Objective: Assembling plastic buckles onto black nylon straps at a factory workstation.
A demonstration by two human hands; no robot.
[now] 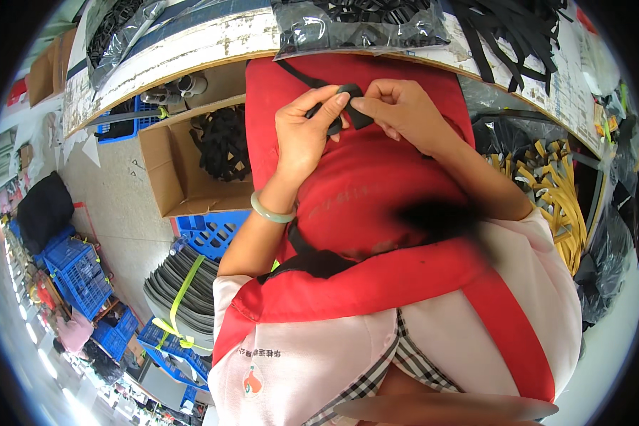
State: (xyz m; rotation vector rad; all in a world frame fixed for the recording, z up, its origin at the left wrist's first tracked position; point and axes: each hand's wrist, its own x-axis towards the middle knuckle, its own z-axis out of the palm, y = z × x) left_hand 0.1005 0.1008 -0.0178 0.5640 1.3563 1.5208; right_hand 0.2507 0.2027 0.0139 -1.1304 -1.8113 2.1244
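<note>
Black flat fabric strap (363,118): gripped upper centre, seemingly for steadiness
Left hand (299,126): pinched around strap
Right hand (405,113): pinched at edge

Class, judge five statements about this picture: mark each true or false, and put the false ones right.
1. The left hand and the right hand both hold a black strap. True.
2. A pale green bracelet circles the right wrist. False: the bracelet is on the left wrist.
3. The person wears a red apron. True.
4. The open cardboard box holds yellow straps. False: the box holds black pieces; the yellow straps are on the person's right.
5. A clear plastic bag with black parts in it lies on the table. True.
</note>
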